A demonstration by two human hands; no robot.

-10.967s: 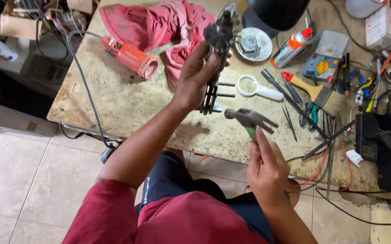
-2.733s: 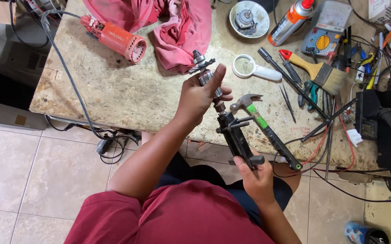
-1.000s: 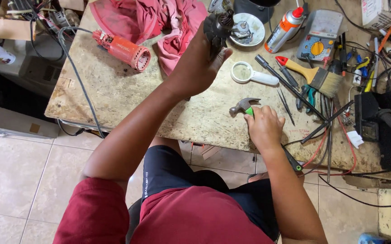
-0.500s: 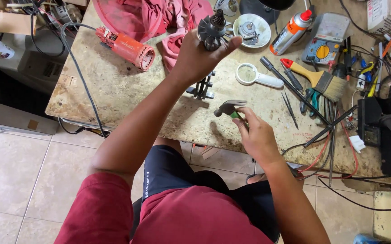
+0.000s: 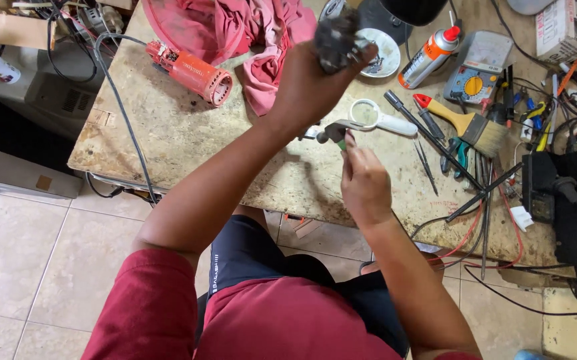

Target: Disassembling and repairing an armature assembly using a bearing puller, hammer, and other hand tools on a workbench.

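2 hands busy: your left hand point(image 5: 312, 83) is clamped on the dark motor part point(image 5: 336, 39) raised over the bench, your right hand point(image 5: 363, 181) closed around the hammer point(image 5: 334, 131); strike lightly and squarely.

Single head-worn view, looking steeply down, close over cluttered workbench point(image 5: 168, 143), tiled floor point(image 5: 15, 267) at left

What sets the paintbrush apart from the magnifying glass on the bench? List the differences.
The paintbrush has a red and tan handle ending in a flat fan of bristles; the magnifying glass has a white handle ending in a round clear lens. The paintbrush lies among dark tools at the right, while the magnifying glass lies beside the hammer head. Both lie flat, untouched.
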